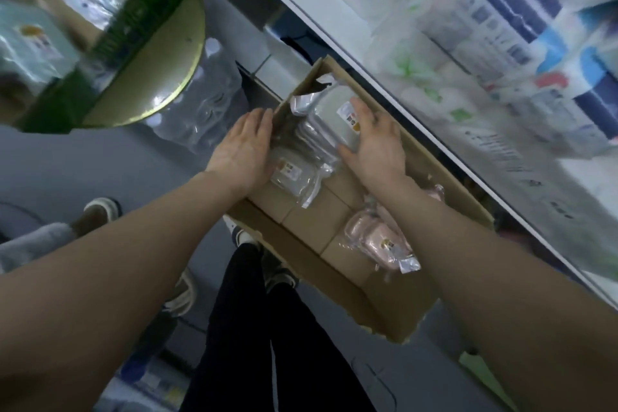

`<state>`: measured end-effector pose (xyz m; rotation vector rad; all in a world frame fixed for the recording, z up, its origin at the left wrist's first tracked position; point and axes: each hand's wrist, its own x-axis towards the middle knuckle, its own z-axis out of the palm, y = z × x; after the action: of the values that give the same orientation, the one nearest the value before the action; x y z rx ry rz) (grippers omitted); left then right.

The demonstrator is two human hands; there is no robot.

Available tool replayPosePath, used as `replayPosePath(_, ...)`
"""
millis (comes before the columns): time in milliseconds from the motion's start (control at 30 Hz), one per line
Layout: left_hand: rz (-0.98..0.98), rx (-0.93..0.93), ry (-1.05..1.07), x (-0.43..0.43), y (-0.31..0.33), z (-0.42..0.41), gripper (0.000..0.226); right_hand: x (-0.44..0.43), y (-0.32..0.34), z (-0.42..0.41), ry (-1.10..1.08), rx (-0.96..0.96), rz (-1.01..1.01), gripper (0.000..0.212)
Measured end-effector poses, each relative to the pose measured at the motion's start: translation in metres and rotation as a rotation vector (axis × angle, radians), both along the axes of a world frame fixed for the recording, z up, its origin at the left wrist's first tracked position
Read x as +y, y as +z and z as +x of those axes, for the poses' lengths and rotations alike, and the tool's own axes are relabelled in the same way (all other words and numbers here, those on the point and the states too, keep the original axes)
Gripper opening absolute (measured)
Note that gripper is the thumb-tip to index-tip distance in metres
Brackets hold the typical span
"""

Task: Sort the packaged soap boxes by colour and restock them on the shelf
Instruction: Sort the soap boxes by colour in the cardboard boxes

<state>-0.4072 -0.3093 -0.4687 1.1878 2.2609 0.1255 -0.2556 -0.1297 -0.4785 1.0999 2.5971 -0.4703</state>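
We read no text anywhere. Sticker on grey soap pack [334, 107]: orange mark, print too blurred. Same on lower grey pack [287, 177] and pink pack [374, 234]. Print on shelf packages [508, 10] motion-smeared. Lettering on green drum [133, 20] illegible to us.

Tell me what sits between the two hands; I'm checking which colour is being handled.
Head view: a stack of grey soap packs in the cardboard box lies between the left hand and the right hand.
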Motion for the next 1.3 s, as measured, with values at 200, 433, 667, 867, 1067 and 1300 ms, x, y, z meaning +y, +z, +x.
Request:
replayPosePath(200, -0.034, -0.047, 0.006, -0.007, -0.013, -0.002, 0.082, -0.004, -0.023, -0.014, 0.032, -0.168, 0.053, 0.083)
replayPosePath(433, -0.051, -0.064, -0.003, -0.006, -0.007, -0.006, 0.079, 0.004, -0.005, -0.014, 0.161, -0.242, 0.104, 0.082)
replayPosePath(667, -0.060, -0.025, -0.057, -0.007, 0.045, -0.010, 0.070, 0.001, 0.055, -0.006, 0.303, -0.205, 0.140, 0.077)
replayPosePath(867, -0.001, 0.098, -0.087, -0.021, 0.111, -0.029, 0.060, -0.016, 0.133, -0.011, 0.397, -0.109, 0.210, 0.072)
replayPosePath(1067, 0.087, 0.211, -0.125, -0.050, 0.185, -0.058, 0.058, -0.040, 0.206, -0.040, 0.498, 0.066, 0.261, 0.070)
replayPosePath(1300, 0.094, 0.298, -0.105, -0.081, 0.215, -0.116, 0.057, -0.067, 0.240, -0.105, 0.555, 0.172, 0.310, 0.071)
